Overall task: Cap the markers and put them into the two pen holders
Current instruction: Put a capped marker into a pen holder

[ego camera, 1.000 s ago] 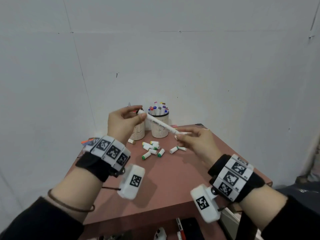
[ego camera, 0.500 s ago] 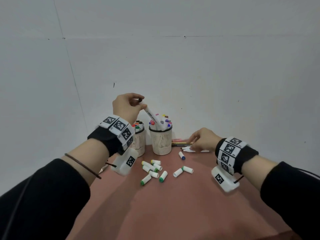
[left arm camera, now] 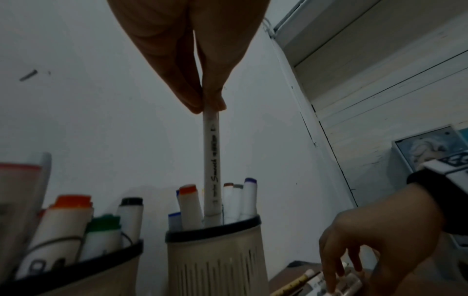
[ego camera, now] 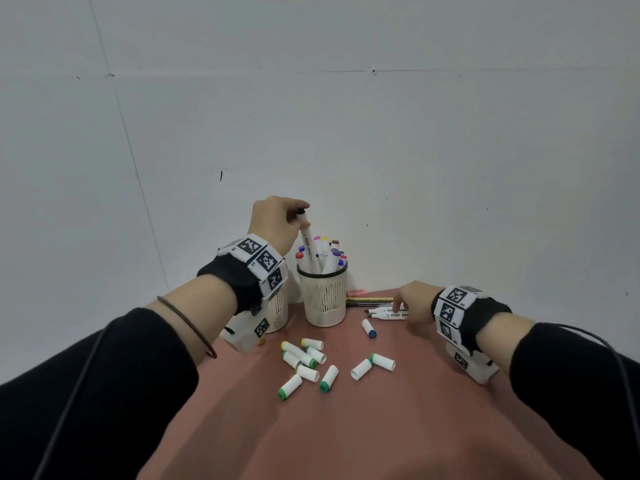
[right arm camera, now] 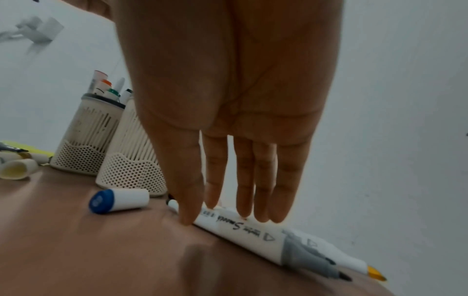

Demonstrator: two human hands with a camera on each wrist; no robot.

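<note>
Smooth matt plastic marker (left arm camera: pixel 212 170) barrels; perforated, slotted matt plastic pen holder (ego camera: pixel 323 299); smooth matt reddish table (ego camera: pixel 346 427) top; knitted cloth wristbands (ego camera: pixel 242 282).

The left hand (ego camera: pixel 275 221) is raised, thumb and fingers (left arm camera: pixel 212 96) pinched together pointing down. The right hand (ego camera: pixel 414 303) is low, fingers (right arm camera: pixel 260 176) straight, tips down.
</note>
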